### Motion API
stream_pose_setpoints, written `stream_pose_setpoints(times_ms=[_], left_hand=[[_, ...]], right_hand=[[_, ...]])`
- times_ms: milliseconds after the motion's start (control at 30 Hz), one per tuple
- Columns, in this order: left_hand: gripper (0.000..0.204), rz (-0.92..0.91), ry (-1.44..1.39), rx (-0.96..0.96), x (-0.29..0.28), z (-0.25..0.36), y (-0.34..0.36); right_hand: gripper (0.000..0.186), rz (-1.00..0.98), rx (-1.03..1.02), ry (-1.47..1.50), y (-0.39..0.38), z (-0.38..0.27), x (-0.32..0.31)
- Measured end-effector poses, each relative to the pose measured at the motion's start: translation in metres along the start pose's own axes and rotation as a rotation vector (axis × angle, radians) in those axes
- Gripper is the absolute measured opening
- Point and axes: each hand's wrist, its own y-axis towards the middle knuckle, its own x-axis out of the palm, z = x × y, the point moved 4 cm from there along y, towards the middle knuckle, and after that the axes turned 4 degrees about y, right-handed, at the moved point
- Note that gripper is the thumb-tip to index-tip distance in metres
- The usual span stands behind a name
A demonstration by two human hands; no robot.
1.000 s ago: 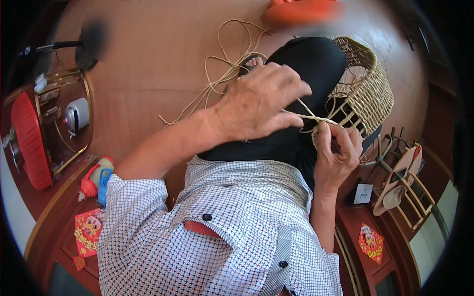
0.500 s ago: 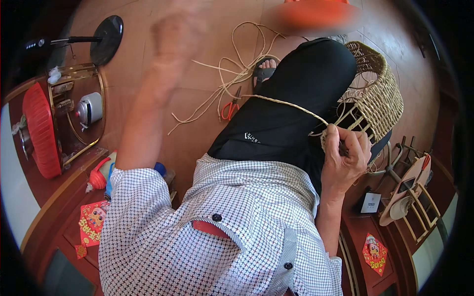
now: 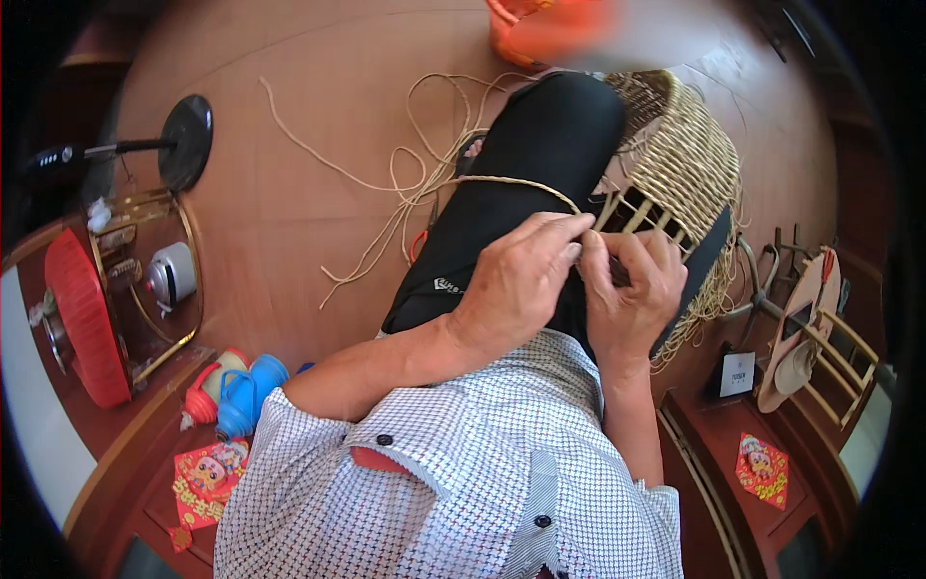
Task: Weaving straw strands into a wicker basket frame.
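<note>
Where hands (image 3: 579,285) meet — ribbed wicker basket (image 3: 680,164)

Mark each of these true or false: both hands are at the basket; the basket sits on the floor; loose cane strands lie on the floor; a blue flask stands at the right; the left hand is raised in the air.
1. Both hands are at the basket: true. The left hand and right hand meet at its open stakes.
2. The basket sits on the floor: false. It rests on the person's lap.
3. Loose cane strands lie on the floor: true.
4. A blue flask stands at the right: false. It is at the lower left.
5. The left hand is raised in the air: false. It is down at the basket.
</note>
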Motion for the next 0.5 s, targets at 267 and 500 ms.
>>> stream_pose_setpoints(times_ms=[267, 500], left_hand=[[0.028, -0.025, -0.185, -0.19, 0.007, -0.013, 0.009], [0.034, -0.161, -0.615, -0.46, 0.015, -0.024, 0.01]], right_hand=[[0.008, 0.058, -0.011, 0.16, -0.006, 0.012, -0.005], [0.022, 0.03, 0.058, 0.302, -0.014, 0.021, -0.013]])
